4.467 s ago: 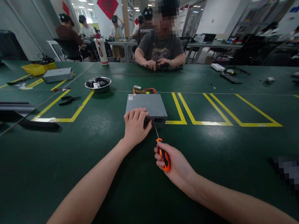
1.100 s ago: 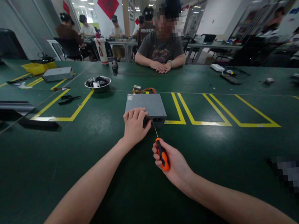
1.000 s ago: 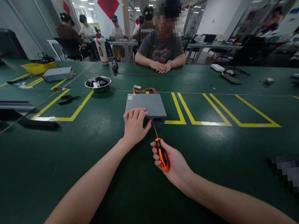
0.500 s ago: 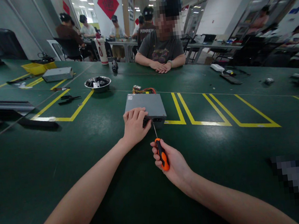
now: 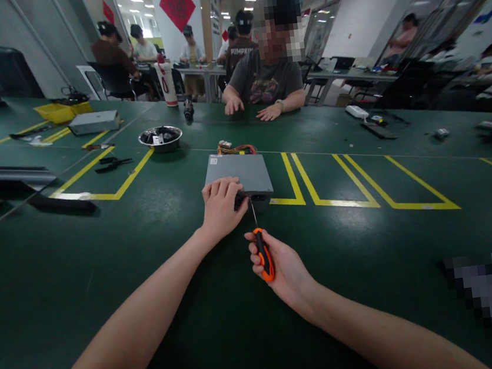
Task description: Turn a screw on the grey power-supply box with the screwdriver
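Observation:
A flat grey metal box (image 5: 244,173) lies on the green table (image 5: 368,241), with coloured wires (image 5: 237,148) at its far end. My left hand (image 5: 221,208) rests on the box's near left corner, fingers curled over the top edge. My right hand (image 5: 277,264) is wrapped round the orange and black handle of a screwdriver (image 5: 262,252). Its thin shaft points away from me and its tip meets the near face of the box.
A metal bowl (image 5: 160,138) with small parts and black pliers (image 5: 112,163) lie at the left inside yellow floor-tape lines. Another grey box (image 5: 94,122) and a yellow tray (image 5: 60,112) sit further left. A person (image 5: 267,75) sits across the table; others sit behind.
My right hand has shifted its grip slightly on the screwdriver handle, staying in place. The person opposite has parted their hands and moved one to the left. My left hand has not moved.

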Tool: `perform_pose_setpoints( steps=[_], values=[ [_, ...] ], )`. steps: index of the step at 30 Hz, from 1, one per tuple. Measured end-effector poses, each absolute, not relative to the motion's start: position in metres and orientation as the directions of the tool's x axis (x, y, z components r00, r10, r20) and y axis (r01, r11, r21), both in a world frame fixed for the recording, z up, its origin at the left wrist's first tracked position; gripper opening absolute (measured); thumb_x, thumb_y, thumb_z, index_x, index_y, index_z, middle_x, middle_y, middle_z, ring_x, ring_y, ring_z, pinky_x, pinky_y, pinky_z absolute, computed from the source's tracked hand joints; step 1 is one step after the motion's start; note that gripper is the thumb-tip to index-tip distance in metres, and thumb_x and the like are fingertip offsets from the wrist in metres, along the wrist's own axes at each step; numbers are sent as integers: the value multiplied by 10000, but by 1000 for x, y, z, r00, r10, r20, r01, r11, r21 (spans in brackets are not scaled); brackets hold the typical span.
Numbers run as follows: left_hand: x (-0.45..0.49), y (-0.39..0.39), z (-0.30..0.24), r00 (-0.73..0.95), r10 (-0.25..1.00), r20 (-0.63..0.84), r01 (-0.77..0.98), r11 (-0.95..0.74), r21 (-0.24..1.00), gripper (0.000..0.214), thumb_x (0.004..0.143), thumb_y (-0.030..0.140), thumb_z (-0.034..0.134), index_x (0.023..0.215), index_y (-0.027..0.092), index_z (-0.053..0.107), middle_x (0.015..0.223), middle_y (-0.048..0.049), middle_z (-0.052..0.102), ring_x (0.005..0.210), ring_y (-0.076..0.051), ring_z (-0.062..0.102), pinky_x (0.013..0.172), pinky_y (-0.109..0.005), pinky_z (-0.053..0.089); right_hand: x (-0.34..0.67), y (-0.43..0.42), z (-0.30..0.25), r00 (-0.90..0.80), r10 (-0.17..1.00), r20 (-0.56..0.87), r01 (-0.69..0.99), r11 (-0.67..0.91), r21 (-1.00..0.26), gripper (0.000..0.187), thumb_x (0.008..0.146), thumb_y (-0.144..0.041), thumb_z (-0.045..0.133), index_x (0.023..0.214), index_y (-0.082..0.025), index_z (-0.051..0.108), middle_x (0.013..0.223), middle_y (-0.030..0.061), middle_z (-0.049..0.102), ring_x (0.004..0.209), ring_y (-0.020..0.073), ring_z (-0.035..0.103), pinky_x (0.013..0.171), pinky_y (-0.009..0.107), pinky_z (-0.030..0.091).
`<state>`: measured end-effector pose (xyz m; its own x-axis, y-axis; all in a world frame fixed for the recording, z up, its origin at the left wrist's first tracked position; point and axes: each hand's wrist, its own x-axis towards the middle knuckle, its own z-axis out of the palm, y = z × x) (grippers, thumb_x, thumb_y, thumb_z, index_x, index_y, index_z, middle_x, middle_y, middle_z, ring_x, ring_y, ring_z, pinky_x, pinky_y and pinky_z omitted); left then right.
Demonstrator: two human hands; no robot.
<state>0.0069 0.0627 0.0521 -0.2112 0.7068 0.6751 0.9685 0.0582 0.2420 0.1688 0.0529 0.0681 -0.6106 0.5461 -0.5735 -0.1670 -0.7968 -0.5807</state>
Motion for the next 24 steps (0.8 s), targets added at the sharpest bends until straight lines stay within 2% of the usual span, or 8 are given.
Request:
perform_pose_setpoints(
  steps=[5,13,17,20,24],
  values=[
    [7,63,51,-206,702,682,971,58,234,176,785,270,547,951,225,513,1146,-47,570,1091,-230,464,893,-409,275,168,51,69,-596,593,-542,-213,-767,-605,122,782,-281,578,798,-160,573,714,4,552,529,59,479,436,156,363],
    [6,63,52,-203,702,683,971,57,231,172,785,277,548,943,220,508,1137,-37,571,1083,-224,466,887,-405,275,168,50,73,-601,541,-588,-176,-807,-564,248,858,-322,467,910,-126,610,722,21,549,576,77,506,524,196,436],
    [7,63,52,-202,702,683,972,60,226,168,787,281,549,938,219,509,1136,-36,573,1077,-223,468,885,-405,275,168,50,71,-614,546,-570,-209,-809,-549,237,854,-315,474,912,-127,605,706,17,533,528,57,466,449,161,379],
    [7,63,52,-201,699,686,973,59,225,164,789,277,546,938,219,509,1133,-36,575,1077,-221,468,887,-403,276,169,50,68,-589,580,-563,-252,-793,-554,168,811,-301,543,860,-147,590,715,13,531,515,50,453,398,141,324],
    [7,63,52,-197,705,681,973,57,222,171,787,272,546,945,220,511,1138,-36,572,1086,-221,465,893,-402,274,170,50,69,-552,625,-551,-266,-759,-594,109,767,-248,607,795,-149,571,728,3,529,548,50,476,409,130,335]
  ],
)
